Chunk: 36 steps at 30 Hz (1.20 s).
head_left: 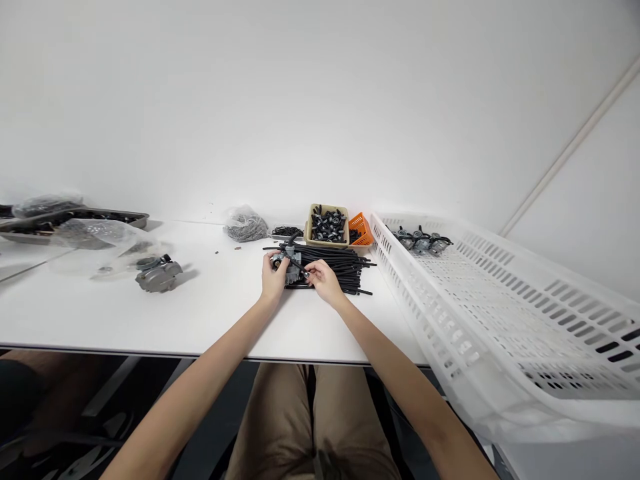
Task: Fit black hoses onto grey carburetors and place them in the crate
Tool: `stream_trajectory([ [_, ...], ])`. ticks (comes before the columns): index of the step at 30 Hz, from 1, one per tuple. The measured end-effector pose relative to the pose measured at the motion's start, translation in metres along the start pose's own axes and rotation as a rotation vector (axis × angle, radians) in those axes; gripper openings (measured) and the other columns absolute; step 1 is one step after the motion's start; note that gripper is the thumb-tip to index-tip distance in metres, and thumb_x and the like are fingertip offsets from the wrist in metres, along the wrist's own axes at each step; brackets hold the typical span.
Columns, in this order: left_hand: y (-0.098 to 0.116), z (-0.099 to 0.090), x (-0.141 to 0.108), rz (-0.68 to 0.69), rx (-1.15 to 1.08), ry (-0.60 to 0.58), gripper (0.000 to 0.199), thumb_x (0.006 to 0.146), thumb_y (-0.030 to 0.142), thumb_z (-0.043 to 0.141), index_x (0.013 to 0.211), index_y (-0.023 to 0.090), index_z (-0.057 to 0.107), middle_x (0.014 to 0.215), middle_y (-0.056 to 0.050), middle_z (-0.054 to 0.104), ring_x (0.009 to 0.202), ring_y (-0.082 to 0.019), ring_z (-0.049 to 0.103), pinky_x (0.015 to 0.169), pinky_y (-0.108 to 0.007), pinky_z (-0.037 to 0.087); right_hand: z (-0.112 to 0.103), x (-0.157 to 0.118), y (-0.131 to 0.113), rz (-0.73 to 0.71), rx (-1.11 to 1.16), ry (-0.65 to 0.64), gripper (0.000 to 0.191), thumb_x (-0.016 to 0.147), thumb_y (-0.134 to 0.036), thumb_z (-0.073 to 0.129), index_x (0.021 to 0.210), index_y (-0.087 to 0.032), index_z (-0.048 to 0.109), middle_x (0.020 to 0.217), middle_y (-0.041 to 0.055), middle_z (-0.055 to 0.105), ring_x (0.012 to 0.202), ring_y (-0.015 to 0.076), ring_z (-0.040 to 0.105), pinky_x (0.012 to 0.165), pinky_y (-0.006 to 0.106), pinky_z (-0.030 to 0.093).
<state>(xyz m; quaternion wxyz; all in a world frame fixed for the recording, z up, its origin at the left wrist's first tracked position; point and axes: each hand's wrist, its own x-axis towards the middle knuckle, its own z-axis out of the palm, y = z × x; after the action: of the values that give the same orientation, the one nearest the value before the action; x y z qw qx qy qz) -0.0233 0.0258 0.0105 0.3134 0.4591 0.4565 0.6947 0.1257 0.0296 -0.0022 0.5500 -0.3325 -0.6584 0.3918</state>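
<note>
My left hand [273, 275] is closed round a small grey metal carburetor [291, 265], held just above the white table. From its right side a short black rubber hose [299, 266] slants down, and the fingertips of my right hand [321, 277] pinch that hose near its lower end. Whether the hose's upper end is fixed to the carburetor is too small to tell. Beneath and to the right of both hands lies a pile of long black rubber tubes [345, 265].
Behind the tubes stand a beige bin [306, 233] of black parts and an orange basket [367, 231]. A white slatted crate [425, 320] on the right holds several carburetors [423, 240]. Leftward are a bagged bundle [247, 225], a loose metal part [159, 275] and a grey tray [143, 220].
</note>
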Motion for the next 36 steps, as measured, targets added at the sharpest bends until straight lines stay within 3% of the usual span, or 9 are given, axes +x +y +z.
stream_trajectory([
  [8,-0.001,0.000,0.002,-0.036,-0.036,-0.021,0.029,0.070,0.031,0.063,0.097,0.021,0.057,0.087,-0.001,0.057,0.078,-0.014,0.053,0.068,-0.024,0.043,0.004,-0.001,0.001,0.061,0.160,0.006,0.019,0.069,-0.034,0.065,0.075,-0.020,0.054,0.090,0.0004,0.045,0.071,0.0128,0.060,0.073,0.034,0.055],
  [15,0.005,0.001,-0.003,-0.092,-0.093,-0.061,0.031,0.069,0.033,0.063,0.097,0.020,0.059,0.084,0.000,0.059,0.072,-0.014,0.054,0.063,-0.024,0.044,0.005,0.000,0.009,-0.019,-0.125,0.097,0.010,0.069,-0.024,0.060,0.066,-0.021,0.051,0.079,0.0007,0.051,0.070,0.0141,0.053,0.070,0.031,0.049],
  [18,0.005,0.001,-0.003,-0.095,-0.110,-0.080,0.031,0.068,0.034,0.064,0.096,0.020,0.059,0.082,0.000,0.059,0.071,-0.014,0.055,0.062,-0.024,0.044,0.004,-0.002,0.007,0.038,-0.165,0.112,0.011,0.070,-0.025,0.060,0.068,-0.021,0.049,0.078,0.0009,0.054,0.069,0.0147,0.052,0.069,0.032,0.049],
  [20,0.005,0.002,-0.002,-0.094,-0.124,-0.096,0.031,0.069,0.034,0.063,0.096,0.021,0.059,0.083,-0.001,0.060,0.072,-0.014,0.056,0.062,-0.025,0.045,0.002,-0.003,0.003,0.083,-0.106,0.090,0.016,0.069,-0.028,0.064,0.078,-0.021,0.053,0.087,0.0032,0.058,0.075,0.0163,0.056,0.072,0.033,0.051],
  [23,0.005,0.002,-0.002,-0.059,-0.146,-0.095,0.030,0.070,0.035,0.063,0.096,0.021,0.059,0.088,-0.002,0.061,0.076,-0.015,0.058,0.066,-0.025,0.047,0.001,-0.005,-0.005,0.114,0.097,0.020,0.052,0.064,-0.035,0.073,0.111,-0.024,0.053,0.120,0.0086,0.057,0.099,0.0199,0.059,0.087,0.037,0.050],
  [25,0.006,0.002,-0.003,-0.036,-0.140,-0.094,0.031,0.069,0.034,0.064,0.096,0.021,0.059,0.091,-0.002,0.062,0.079,-0.015,0.058,0.070,-0.026,0.047,0.003,-0.005,-0.009,0.148,0.224,-0.029,0.073,0.063,-0.039,0.076,0.128,-0.026,0.046,0.131,0.0101,0.053,0.114,0.0218,0.056,0.097,0.040,0.046],
  [29,0.005,0.002,-0.005,-0.046,-0.103,-0.126,0.033,0.069,0.034,0.064,0.098,0.021,0.057,0.088,-0.001,0.061,0.075,-0.014,0.056,0.068,-0.026,0.046,0.006,-0.003,-0.010,0.215,0.285,-0.021,0.082,0.054,-0.039,0.083,0.127,-0.024,0.048,0.117,0.0093,0.063,0.113,0.0242,0.059,0.102,0.044,0.043],
  [36,0.008,0.004,-0.009,-0.073,-0.065,-0.177,0.035,0.069,0.035,0.063,0.100,0.021,0.058,0.084,-0.001,0.059,0.072,-0.015,0.055,0.064,-0.026,0.044,0.001,-0.006,-0.015,0.271,0.326,0.040,0.059,0.056,-0.026,0.080,0.110,-0.026,0.056,0.095,0.0026,0.067,0.092,0.0208,0.065,0.088,0.042,0.052],
])
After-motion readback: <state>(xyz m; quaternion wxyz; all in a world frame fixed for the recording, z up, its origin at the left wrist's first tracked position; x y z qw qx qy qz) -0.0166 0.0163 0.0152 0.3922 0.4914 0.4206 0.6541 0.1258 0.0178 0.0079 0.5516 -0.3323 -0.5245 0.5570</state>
